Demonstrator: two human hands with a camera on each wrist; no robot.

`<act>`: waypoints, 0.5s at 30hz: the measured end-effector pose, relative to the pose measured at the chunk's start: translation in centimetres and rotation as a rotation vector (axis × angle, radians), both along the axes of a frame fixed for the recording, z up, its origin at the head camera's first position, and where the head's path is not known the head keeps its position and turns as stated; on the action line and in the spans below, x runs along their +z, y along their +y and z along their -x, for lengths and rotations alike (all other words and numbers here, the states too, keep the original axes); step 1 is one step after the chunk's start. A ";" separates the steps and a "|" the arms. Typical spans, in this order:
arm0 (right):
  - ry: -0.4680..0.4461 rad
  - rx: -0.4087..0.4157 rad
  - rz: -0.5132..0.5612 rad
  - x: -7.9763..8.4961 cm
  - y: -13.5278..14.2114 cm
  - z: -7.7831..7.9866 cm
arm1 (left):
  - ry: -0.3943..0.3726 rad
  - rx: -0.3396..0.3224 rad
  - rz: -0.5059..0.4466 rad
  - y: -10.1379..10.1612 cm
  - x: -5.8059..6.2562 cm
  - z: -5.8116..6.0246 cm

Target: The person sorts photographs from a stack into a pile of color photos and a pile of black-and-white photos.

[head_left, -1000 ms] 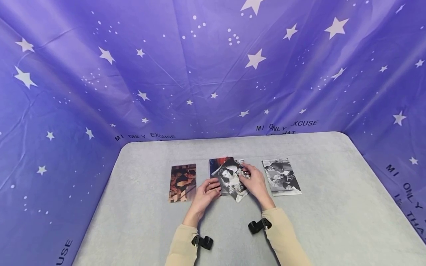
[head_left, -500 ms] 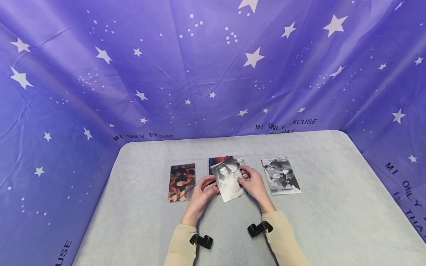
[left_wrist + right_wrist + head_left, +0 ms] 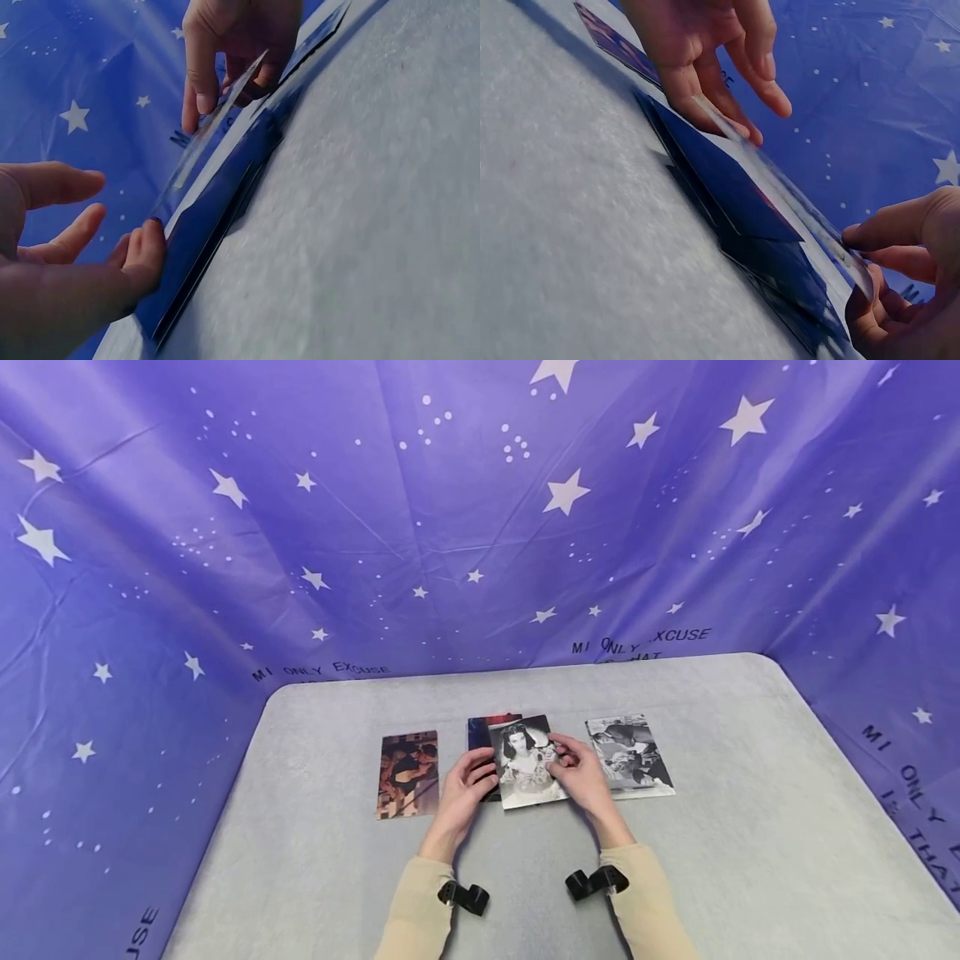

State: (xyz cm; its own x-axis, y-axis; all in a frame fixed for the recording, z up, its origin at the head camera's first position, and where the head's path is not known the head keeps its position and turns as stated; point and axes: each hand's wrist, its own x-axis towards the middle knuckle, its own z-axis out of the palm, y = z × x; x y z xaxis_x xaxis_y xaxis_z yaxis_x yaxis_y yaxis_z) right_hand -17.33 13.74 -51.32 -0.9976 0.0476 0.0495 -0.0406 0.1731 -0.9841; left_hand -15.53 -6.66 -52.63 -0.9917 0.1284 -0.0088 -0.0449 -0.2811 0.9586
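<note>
A black-and-white photo print (image 3: pixel 525 772) showing a figure in a light dress is held above the middle pile, slightly tilted. My right hand (image 3: pixel 585 777) pinches its right edge between thumb and fingers. On the left edge, the lower fingers of my left hand (image 3: pixel 467 789) touch the print, while its thumb and index finger stand apart, as the left wrist view shows. Seen edge-on in the right wrist view, the photo print (image 3: pixel 817 229) hovers over dark prints (image 3: pixel 712 172). A colour print (image 3: pixel 483 735) peeks out behind it, mostly covered.
Another colour print (image 3: pixel 408 777) lies to the left on the grey tabletop (image 3: pixel 322 860). To the right lie black-and-white prints (image 3: pixel 633 756), apparently stacked. A purple star-patterned cloth (image 3: pixel 450 527) rises behind the table and along both sides.
The photo print has turned straighter and moved a little right, after tipping and catching glare half a second ago. Both hands have shifted slightly right with it.
</note>
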 end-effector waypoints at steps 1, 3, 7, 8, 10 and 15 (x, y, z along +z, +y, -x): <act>-0.009 -0.003 0.018 0.1 0.2 -0.1 | -0.007 -0.002 -0.007 0.2 -0.1 0.1; -0.024 -0.008 0.051 0.2 0.6 -0.3 | -0.012 -0.004 -0.011 0.7 -0.1 0.3; -0.038 -0.006 0.051 0.3 1.5 -0.5 | -0.007 -0.007 0.015 1.8 -0.2 0.5; -0.039 -0.003 0.045 0.3 1.7 -0.6 | -0.006 -0.008 0.024 2.0 -0.1 0.6; -0.048 0.003 0.031 0.5 2.1 -0.6 | -0.003 -0.012 0.043 2.6 0.0 0.6; -0.049 0.006 -0.006 0.7 3.1 -0.6 | -0.002 -0.032 0.075 4.0 0.3 1.0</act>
